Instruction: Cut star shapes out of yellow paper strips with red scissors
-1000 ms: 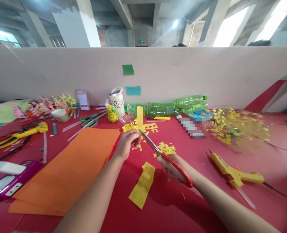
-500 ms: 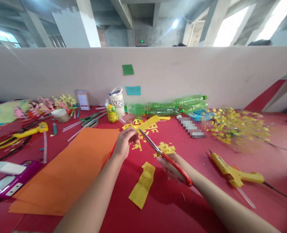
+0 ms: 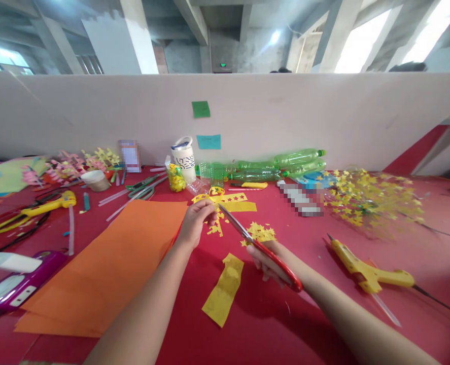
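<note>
My left hand (image 3: 197,223) is closed, its fingertips pinching a yellow paper strip (image 3: 242,207) that stretches out to the right. In my right hand (image 3: 282,249) is a pair of red-handled scissors (image 3: 262,248), the blades pointing up and left, with their tips beside my left fingertips and the strip. Whether the blades touch the paper I cannot tell. A pile of small yellow paper stars (image 3: 262,232) lies just beyond my right hand. Star-punched yellow scraps (image 3: 235,198) lie behind the strip. Nearer to me, a wider yellow paper piece (image 3: 223,294) lies flat.
Orange sheets (image 3: 114,258) cover the left side, near a purple power strip (image 3: 23,284). Yellow glue guns lie left (image 3: 53,203) and right (image 3: 365,268). Green bottles (image 3: 257,174), a cutter (image 3: 255,185) and a white tumbler (image 3: 182,157) line the back. Star-tipped sprays (image 3: 361,197) lie right.
The yellow strip has swung down from an upward slant to nearly level, uncovering the cutter and the punched scraps behind it. Both hands and the scissors have hardly moved.
</note>
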`<move>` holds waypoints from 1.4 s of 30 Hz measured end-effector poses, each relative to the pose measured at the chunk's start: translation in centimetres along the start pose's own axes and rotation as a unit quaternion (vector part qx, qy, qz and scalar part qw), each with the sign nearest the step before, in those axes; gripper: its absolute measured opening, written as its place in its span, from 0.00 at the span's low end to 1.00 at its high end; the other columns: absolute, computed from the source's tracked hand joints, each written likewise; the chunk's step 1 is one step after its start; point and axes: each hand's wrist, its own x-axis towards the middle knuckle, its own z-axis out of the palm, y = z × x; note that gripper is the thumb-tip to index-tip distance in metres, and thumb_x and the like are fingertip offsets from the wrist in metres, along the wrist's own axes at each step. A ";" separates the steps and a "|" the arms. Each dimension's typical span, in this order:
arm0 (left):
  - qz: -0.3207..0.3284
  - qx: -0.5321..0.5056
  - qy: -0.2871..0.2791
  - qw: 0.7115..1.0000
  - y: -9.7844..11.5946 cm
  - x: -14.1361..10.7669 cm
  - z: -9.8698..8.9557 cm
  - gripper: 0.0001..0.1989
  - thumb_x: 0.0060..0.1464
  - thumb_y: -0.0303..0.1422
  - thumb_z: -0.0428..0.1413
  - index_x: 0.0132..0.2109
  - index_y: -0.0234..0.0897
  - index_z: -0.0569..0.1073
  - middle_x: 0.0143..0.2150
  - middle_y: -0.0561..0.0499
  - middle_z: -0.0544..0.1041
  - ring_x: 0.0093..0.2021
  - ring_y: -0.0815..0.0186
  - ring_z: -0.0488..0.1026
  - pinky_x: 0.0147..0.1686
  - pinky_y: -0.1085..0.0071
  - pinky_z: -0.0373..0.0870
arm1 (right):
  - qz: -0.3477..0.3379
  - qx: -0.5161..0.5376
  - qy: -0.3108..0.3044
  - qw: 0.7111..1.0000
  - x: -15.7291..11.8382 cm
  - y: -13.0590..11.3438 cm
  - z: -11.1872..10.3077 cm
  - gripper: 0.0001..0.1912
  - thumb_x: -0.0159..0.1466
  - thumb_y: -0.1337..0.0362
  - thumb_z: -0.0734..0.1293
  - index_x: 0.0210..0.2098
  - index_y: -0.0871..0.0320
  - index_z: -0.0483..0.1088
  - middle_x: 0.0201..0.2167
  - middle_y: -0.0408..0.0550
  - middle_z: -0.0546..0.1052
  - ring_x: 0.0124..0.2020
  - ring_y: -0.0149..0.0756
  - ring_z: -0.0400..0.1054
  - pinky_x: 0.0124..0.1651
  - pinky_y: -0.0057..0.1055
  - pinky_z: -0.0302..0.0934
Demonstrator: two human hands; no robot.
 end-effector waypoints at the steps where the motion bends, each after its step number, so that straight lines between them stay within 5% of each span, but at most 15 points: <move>1: 0.001 -0.001 -0.001 1.000 0.0 0.0 0.0 0.08 0.48 0.34 0.57 0.27 0.35 0.70 0.20 0.56 0.69 0.19 0.75 0.63 0.20 0.77 0.58 | 0.003 0.001 0.003 1.000 0.0 -0.1 0.1 0.29 0.58 0.38 0.61 0.21 0.59 0.62 0.14 0.40 0.65 0.10 0.24 0.58 0.10 0.19 0.47; 10: -0.047 -0.022 -0.039 0.998 0.0 -0.5 0.7 0.11 0.50 0.39 0.57 0.29 0.33 0.73 0.24 0.52 0.72 0.21 0.73 0.66 0.22 0.76 0.61 | -0.020 0.034 0.023 0.999 0.1 -0.2 0.5 0.27 0.60 0.41 0.61 0.20 0.59 0.61 0.11 0.38 0.62 0.09 0.24 0.58 0.09 0.19 0.45; 17: -0.019 -0.027 -0.006 0.999 -0.1 -0.4 0.8 0.09 0.50 0.36 0.57 0.29 0.35 0.72 0.23 0.54 0.71 0.20 0.74 0.65 0.21 0.77 0.61 | 0.010 0.012 0.012 1.000 0.1 -0.2 0.3 0.28 0.60 0.40 0.61 0.20 0.59 0.61 0.09 0.37 0.62 0.08 0.24 0.57 0.10 0.19 0.46; 25: -0.001 -0.024 -0.016 1.000 0.0 -0.3 0.6 0.09 0.51 0.34 0.56 0.27 0.34 0.70 0.23 0.54 0.70 0.21 0.74 0.64 0.21 0.77 0.60 | -0.013 -0.002 -0.019 1.000 -0.2 0.1 0.0 0.29 0.60 0.38 0.59 0.24 0.59 0.63 0.15 0.40 0.66 0.11 0.23 0.57 0.11 0.19 0.49; 42: -0.011 -0.028 -0.027 0.999 0.0 -0.2 0.3 0.08 0.51 0.32 0.56 0.27 0.33 0.71 0.22 0.54 0.72 0.20 0.74 0.66 0.20 0.77 0.61 | -0.022 0.001 -0.033 0.999 -0.3 -0.1 -0.3 0.30 0.60 0.37 0.58 0.22 0.59 0.63 0.11 0.39 0.64 0.09 0.23 0.56 0.11 0.19 0.48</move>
